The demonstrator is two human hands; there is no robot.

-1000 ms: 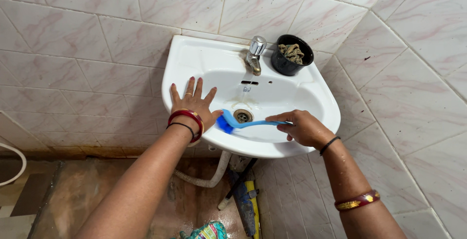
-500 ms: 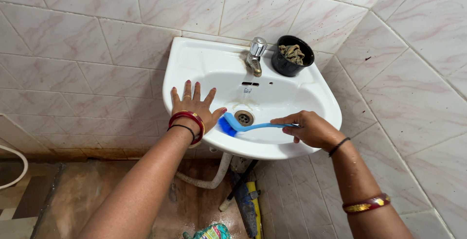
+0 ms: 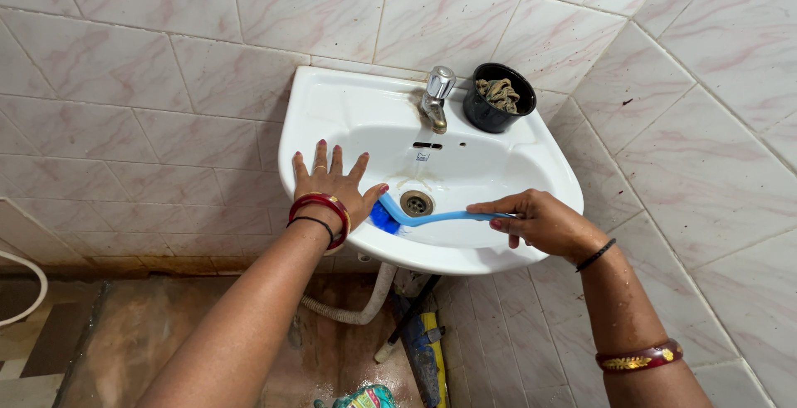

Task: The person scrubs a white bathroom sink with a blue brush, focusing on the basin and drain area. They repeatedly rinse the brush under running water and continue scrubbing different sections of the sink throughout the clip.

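Note:
A white wall-mounted washbasin [image 3: 332, 105] fills the middle of the view. My left hand [image 3: 332, 181] lies flat on its left rim, fingers spread, holding nothing. My right hand [image 3: 535, 221] grips the handle of a blue brush [image 3: 432, 218] at the basin's right front. The brush's blue bristle head presses the bowl's near-left wall, just beside my left thumb and left of the drain [image 3: 416, 202].
A metal tap [image 3: 435, 95] stands at the basin's back, with a black cup [image 3: 496, 97] holding a rag to its right. Tiled walls close in behind and on the right. Below the basin hang a corrugated drain hose [image 3: 357, 304] and a stick-handled tool [image 3: 423, 337].
The brush head has slid slightly down and left along the bowl wall toward my left thumb. My right hand shifted a little right and down. The left hand stayed on the rim.

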